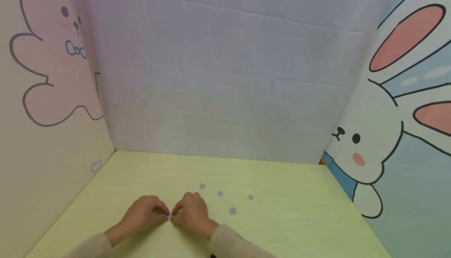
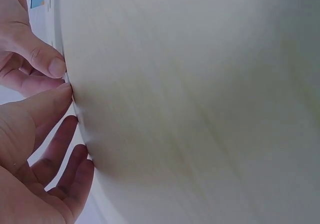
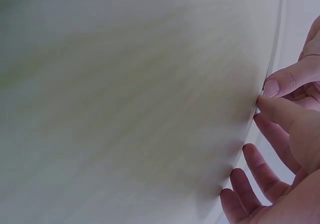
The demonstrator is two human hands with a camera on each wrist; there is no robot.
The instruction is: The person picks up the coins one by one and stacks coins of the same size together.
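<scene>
Between my two hands lies a small grey coin-like disc [image 1: 169,218] on the pale yellow tabletop, mostly covered by fingertips. My left hand [image 1: 143,212] pinches its left side with thumb and forefinger. From the right, my right hand [image 1: 192,212] pinches the same disc, so both hands' fingertips nearly meet. In the right wrist view a thin silvery edge of the disc [image 3: 257,109] shows at the right hand's fingertips. The other fingers of both hands rest on or near the table surface.
Several more grey discs lie beyond and right of my hands, among them a larger disc [image 1: 233,210] and a far right disc [image 1: 251,197]. The yellow table [image 1: 299,211] is bordered by a pale back sheet [image 1: 225,93] and side sheets with cartoon animals.
</scene>
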